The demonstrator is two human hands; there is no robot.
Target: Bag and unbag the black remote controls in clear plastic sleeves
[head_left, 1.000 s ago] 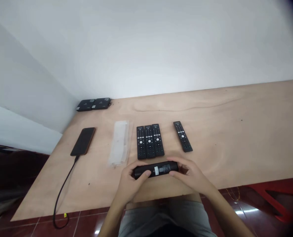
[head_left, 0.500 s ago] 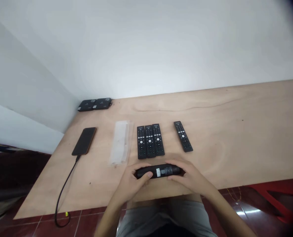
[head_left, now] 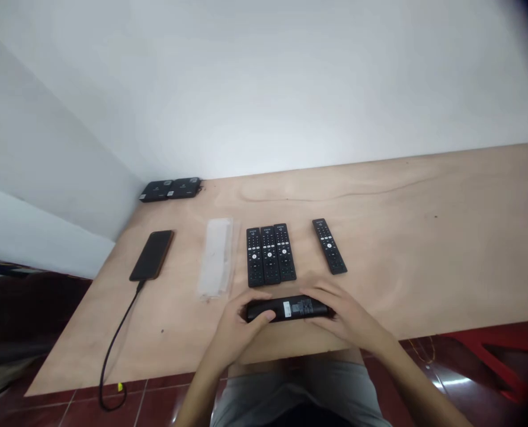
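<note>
Plain indoor workroom, sparely fitted. Unfinished plywood bench point(head_left: 392, 249) set against smooth white walls point(head_left: 264, 89); glossy dark red floor tiles point(head_left: 166, 382) below. Black remote controls point(head_left: 270, 255) laid in a tidy row on the bench, smartphone point(head_left: 152, 255) on a charging cable point(head_left: 115, 350) nearby. Reads as a simple work space; exact trade cannot be told.
</note>
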